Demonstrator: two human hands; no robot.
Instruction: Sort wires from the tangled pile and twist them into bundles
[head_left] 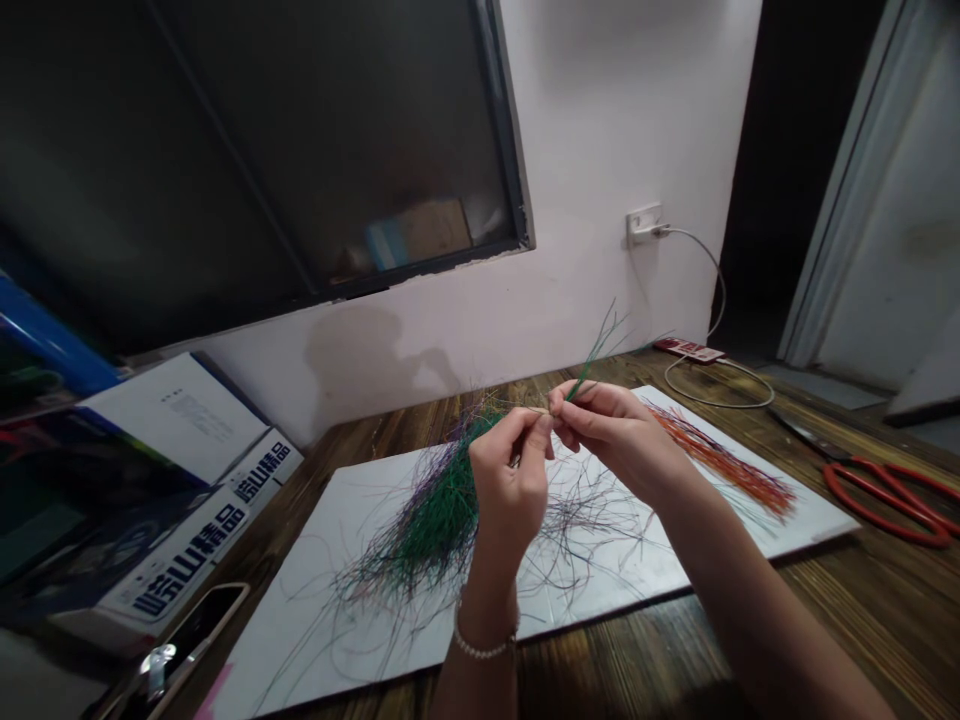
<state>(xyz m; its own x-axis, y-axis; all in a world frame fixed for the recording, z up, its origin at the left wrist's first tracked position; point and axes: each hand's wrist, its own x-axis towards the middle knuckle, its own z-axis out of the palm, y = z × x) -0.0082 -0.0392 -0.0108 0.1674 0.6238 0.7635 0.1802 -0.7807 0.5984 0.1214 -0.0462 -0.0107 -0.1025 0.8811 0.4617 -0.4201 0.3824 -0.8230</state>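
**Dim room, white wall, dark window**

A white wall (615,110) fills the far side, with a large dark window (247,150) from 10 to 12 o'clock. At 1 o'clock a wall socket (645,222) holds a plug, its white cable (716,300) looping down onto the wooden tabletop (885,600). At 2 o'clock stands a dark doorway (795,150) with a pale door frame (847,190). Light is low.

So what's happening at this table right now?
A person works thin coloured strands above a white sheet on a wooden table. The left hand and right hand pinch a small green bundle between the fingertips. A green and purple strand pile lies below, orange strands to the right, red scissors beyond.
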